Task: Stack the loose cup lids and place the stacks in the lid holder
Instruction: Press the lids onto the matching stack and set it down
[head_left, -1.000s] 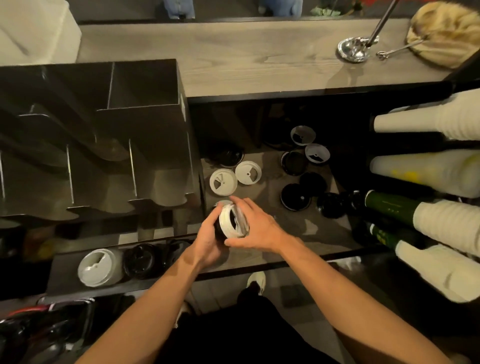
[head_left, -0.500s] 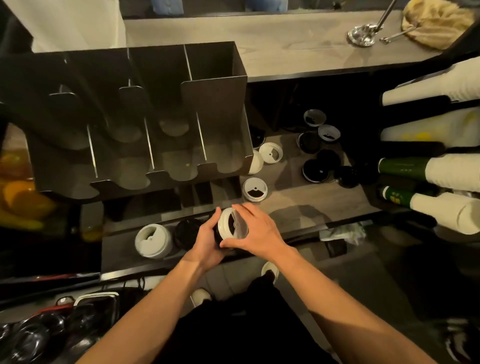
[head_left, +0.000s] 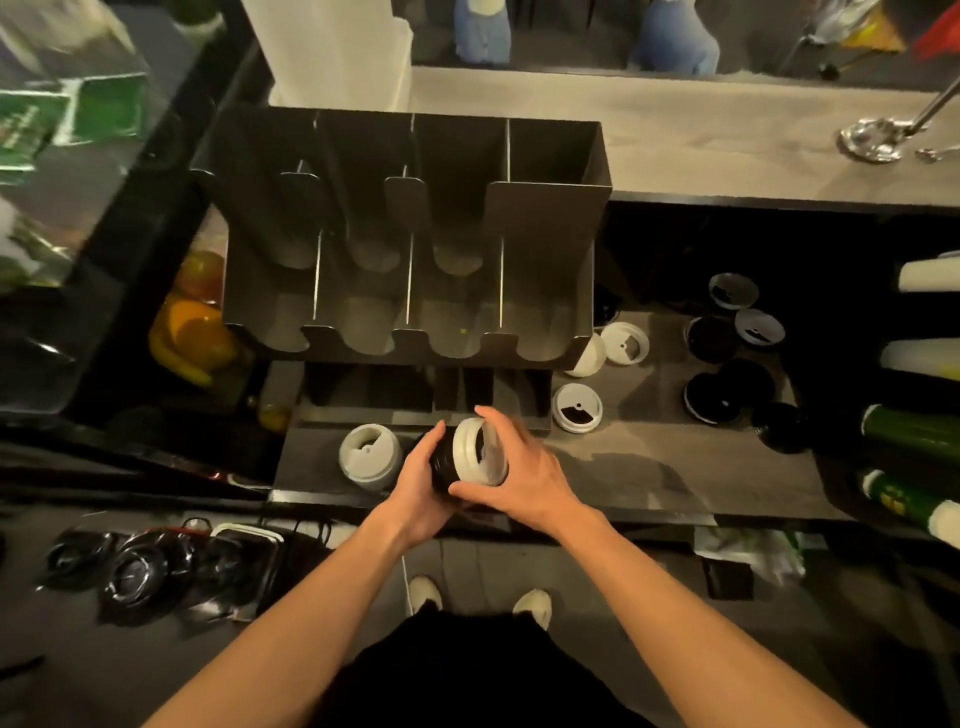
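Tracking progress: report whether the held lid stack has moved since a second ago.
Yes. The held lid stack moved left, closer to the white stack in the lower tray.

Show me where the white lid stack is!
In the head view, the white lid stack sits on the low shelf, left of the left hand, below the lid holder.

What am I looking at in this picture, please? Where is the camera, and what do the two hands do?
No machine here: a person works with bare hands. The camera sits on the person's head and looks down. The left hand and the right hand together hold a short stack of lids, dark ones with a white one at its right end. Behind stands the dark lid holder with divided slots. On the counter lie loose white lids and black lids. A white stack sits left of the hands.
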